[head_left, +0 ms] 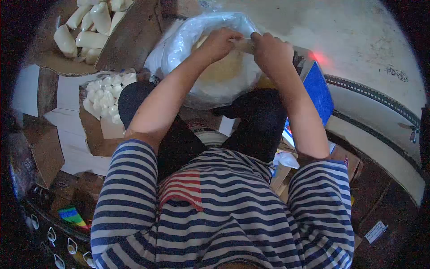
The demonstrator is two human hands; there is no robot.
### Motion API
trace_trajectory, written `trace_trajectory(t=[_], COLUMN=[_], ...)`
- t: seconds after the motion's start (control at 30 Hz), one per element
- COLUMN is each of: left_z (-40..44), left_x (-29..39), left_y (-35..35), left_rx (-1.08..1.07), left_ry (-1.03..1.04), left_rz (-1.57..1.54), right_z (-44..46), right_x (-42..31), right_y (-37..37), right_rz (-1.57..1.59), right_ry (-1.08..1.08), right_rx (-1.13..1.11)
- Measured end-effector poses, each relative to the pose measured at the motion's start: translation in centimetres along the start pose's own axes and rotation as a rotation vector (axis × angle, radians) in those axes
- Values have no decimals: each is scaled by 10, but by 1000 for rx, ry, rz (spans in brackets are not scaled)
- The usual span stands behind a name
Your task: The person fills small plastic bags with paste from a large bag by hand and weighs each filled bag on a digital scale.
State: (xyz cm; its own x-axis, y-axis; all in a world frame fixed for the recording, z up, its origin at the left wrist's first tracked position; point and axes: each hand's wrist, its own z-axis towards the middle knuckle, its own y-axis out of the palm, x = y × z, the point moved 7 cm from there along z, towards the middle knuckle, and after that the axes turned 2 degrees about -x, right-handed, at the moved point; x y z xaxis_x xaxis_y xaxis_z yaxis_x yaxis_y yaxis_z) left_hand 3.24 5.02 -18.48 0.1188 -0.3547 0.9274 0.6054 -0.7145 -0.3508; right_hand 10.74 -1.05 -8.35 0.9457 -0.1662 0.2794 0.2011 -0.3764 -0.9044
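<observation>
Two hands [219, 45] [272, 54], clear plastic bag [177, 50] beneath

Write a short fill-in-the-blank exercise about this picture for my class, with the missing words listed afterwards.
1. The left hand and right hand are over an open, crumpled, see-through plastic ____.
2. The shirt is patterned with blue and white ____.
3. The cardboard box of large, pale packets is at the picture's upper ____.

Missing words: bag; stripes; left.
</observation>
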Motion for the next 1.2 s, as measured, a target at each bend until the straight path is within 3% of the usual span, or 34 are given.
trace_trajectory(t=[0.17,0.33,0.67,0.73,0.83,0.87,0.97,1.03,1.07,1.13,1.17,1.2], left_z=[3,4,-3,-2,-4,-5,-12,-15,-16,-19,-19,-20], left_x=[2,3,20,18,-4,-13,-21,-22,-16,-14,-9,-8], left_y=[4,2,-25,-47,-74,-77,-82,-87,-91,-94,-101,-102], left_rx=[-47,-5,18,66,52,-12,-89,-40,11,50,109,95], left_ry=[-106,-60,-169,-174,-196,-212,-352,-279,-192,-140,-84,-85], left_rz=[125,71,-113,-61,135,274,363,336,311,301,294,298], right_z=[6,9,8,8,39,43,74,94,106,96,102,105], right_x=[-6,-12,-3,20,23,2,-42,-50,-48,-60,-55,-54], right_y=[-5,-13,-32,-46,20,45,138,204,234,238,217,221], right_rz=[-159,-333,-318,-97,-140,-179,-172,-128,-544,-951,-598,-415], right_ry=[-139,-221,-220,-82,-128,-281,-318,-352,-311,-239,-220,-221], right_rx=[73,91,73,-7,15,-35,42,49,443,819,445,250])
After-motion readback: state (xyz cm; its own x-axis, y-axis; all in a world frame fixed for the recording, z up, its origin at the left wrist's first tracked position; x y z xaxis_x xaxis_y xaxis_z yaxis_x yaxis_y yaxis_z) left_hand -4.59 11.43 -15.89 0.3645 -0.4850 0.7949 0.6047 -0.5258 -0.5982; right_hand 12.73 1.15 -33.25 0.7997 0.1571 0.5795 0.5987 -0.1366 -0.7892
